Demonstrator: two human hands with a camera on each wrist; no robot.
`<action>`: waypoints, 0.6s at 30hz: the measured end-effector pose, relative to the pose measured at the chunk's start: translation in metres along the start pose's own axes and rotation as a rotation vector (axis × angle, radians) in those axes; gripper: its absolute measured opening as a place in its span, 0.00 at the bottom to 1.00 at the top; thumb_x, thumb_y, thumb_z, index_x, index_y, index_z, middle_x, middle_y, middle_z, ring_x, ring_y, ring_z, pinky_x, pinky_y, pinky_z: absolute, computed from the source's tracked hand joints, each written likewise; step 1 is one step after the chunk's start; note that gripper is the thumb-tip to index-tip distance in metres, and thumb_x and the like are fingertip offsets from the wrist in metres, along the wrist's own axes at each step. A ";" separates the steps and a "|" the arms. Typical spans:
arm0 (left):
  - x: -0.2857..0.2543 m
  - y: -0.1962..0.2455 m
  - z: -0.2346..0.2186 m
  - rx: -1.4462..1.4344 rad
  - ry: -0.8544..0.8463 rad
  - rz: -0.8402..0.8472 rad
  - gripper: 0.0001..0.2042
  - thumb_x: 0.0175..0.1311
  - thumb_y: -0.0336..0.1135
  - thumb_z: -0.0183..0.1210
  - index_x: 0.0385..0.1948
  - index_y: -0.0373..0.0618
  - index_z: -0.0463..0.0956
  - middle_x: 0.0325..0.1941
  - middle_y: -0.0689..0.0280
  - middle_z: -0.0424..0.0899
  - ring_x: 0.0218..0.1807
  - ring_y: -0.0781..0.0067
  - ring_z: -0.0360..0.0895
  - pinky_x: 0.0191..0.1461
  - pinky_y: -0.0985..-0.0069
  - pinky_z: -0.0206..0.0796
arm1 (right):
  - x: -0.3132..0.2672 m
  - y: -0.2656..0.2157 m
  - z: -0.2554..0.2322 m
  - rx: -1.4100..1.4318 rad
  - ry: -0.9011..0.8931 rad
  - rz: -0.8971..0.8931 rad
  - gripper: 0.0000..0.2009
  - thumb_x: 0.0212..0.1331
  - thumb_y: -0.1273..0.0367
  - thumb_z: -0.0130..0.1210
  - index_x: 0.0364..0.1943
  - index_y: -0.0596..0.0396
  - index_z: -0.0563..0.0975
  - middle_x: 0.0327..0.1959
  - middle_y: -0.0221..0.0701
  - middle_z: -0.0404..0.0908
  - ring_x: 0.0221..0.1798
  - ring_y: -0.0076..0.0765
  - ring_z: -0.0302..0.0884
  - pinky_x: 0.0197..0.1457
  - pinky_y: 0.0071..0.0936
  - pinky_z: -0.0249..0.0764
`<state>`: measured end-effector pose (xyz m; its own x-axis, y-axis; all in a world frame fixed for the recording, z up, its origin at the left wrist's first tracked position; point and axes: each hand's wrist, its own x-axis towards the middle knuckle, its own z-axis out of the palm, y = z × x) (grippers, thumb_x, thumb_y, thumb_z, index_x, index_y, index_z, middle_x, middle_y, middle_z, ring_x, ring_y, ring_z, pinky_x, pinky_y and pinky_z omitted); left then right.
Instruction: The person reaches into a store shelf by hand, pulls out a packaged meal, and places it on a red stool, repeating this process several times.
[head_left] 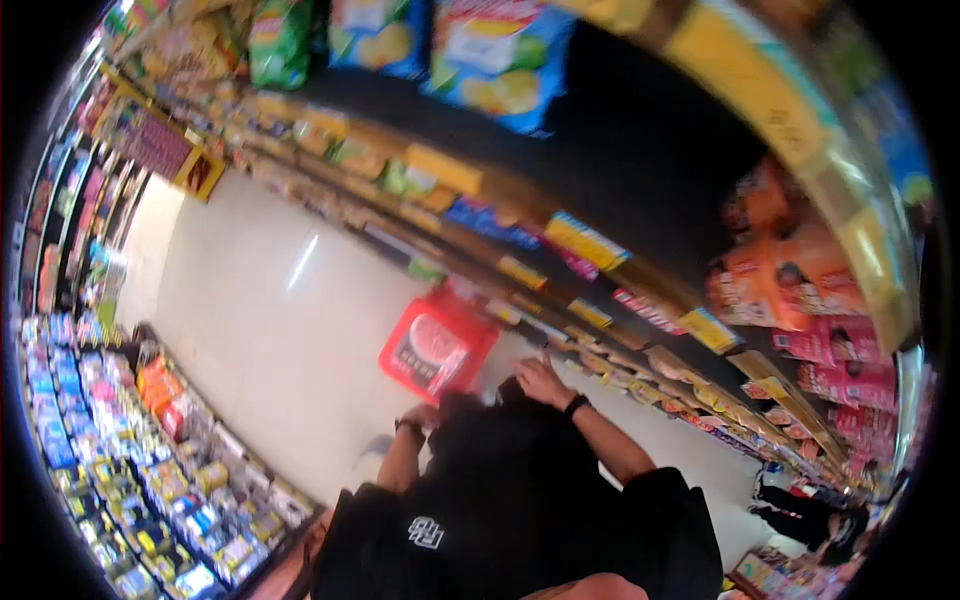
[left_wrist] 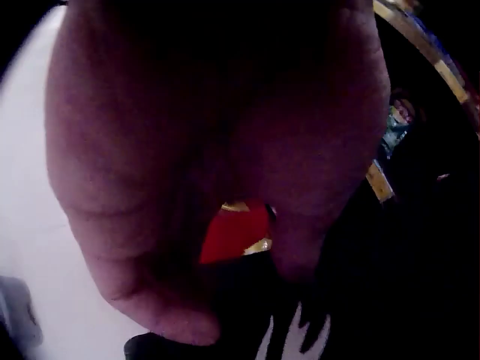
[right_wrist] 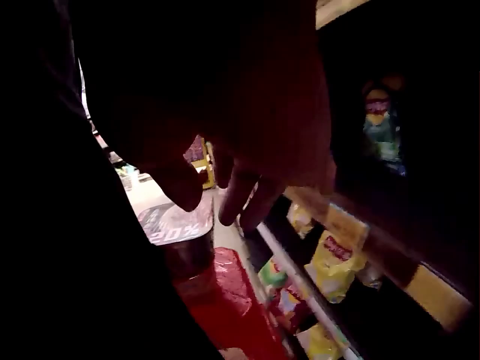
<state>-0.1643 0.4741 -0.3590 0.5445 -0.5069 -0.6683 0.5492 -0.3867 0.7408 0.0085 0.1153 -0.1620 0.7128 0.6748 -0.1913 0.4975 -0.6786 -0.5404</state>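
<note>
Low in the middle of the head view, our right hand [head_left: 543, 381] reaches toward the shelf edge [head_left: 600, 355], fingers loosely spread and holding nothing. Our left hand [head_left: 420, 415] sits by the dark clothing; we cannot tell whether it grips anything. Just left of the hands stands a red basket [head_left: 437, 345] on the pale floor [head_left: 270, 300]. We judge that a blind reach in this dim aisle could knock snack packets [right_wrist: 334, 262] off the lower shelf.
</note>
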 end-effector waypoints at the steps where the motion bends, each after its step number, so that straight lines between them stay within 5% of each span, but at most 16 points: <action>1: 0.008 0.032 0.014 -0.328 0.160 -0.333 0.10 0.60 0.40 0.54 0.35 0.45 0.79 0.30 0.65 0.82 0.25 0.74 0.73 0.25 0.77 0.63 | -0.016 0.007 -0.007 0.039 0.080 0.010 0.15 0.58 0.70 0.50 0.51 0.52 0.73 0.45 0.36 0.78 0.54 0.42 0.73 0.72 0.57 0.44; 2: 0.005 0.054 0.006 0.327 -0.058 -0.222 0.15 0.58 0.40 0.52 0.46 0.51 0.79 0.46 0.63 0.83 0.45 0.66 0.80 0.52 0.67 0.72 | -0.034 0.012 -0.015 0.091 0.163 0.021 0.15 0.58 0.70 0.50 0.50 0.52 0.74 0.44 0.35 0.79 0.53 0.41 0.73 0.72 0.57 0.45; 7: 0.022 0.209 0.028 0.531 0.135 -0.075 0.18 0.58 0.44 0.62 0.45 0.44 0.80 0.48 0.60 0.83 0.47 0.63 0.80 0.49 0.66 0.71 | -0.093 -0.001 -0.111 0.102 0.598 0.055 0.13 0.54 0.75 0.53 0.45 0.51 0.77 0.36 0.33 0.79 0.46 0.41 0.76 0.69 0.47 0.57; 10: 0.025 0.300 0.032 0.341 0.048 0.127 0.21 0.56 0.40 0.64 0.50 0.42 0.75 0.45 0.61 0.82 0.44 0.66 0.79 0.48 0.69 0.71 | -0.126 0.009 -0.153 -0.008 0.915 0.054 0.12 0.53 0.76 0.55 0.43 0.52 0.77 0.38 0.34 0.78 0.47 0.45 0.74 0.61 0.45 0.65; 13: 0.004 0.439 0.056 0.341 0.275 0.419 0.24 0.55 0.37 0.66 0.54 0.41 0.71 0.42 0.62 0.81 0.43 0.68 0.78 0.48 0.71 0.71 | -0.153 0.018 -0.198 -0.080 1.168 0.248 0.12 0.52 0.78 0.56 0.42 0.53 0.77 0.41 0.38 0.77 0.48 0.49 0.73 0.53 0.44 0.68; 16: 0.014 0.511 0.081 0.106 0.518 0.623 0.23 0.55 0.35 0.66 0.52 0.37 0.71 0.30 0.63 0.77 0.37 0.65 0.78 0.45 0.72 0.71 | -0.161 0.043 -0.227 -0.048 1.310 0.397 0.13 0.54 0.73 0.56 0.45 0.57 0.74 0.44 0.47 0.74 0.47 0.58 0.70 0.48 0.47 0.67; 18: 0.037 0.545 0.091 0.292 0.680 0.922 0.25 0.54 0.32 0.67 0.54 0.36 0.69 0.35 0.61 0.79 0.39 0.63 0.78 0.46 0.71 0.70 | -0.166 0.068 -0.229 -0.090 1.270 0.449 0.12 0.56 0.72 0.55 0.44 0.59 0.75 0.42 0.47 0.76 0.47 0.63 0.69 0.50 0.49 0.66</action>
<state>0.0977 0.1739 0.0264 0.9333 -0.2066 0.2937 -0.3456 -0.2952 0.8907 0.0372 -0.1088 0.0204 0.7584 -0.3082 0.5744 0.0976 -0.8176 -0.5675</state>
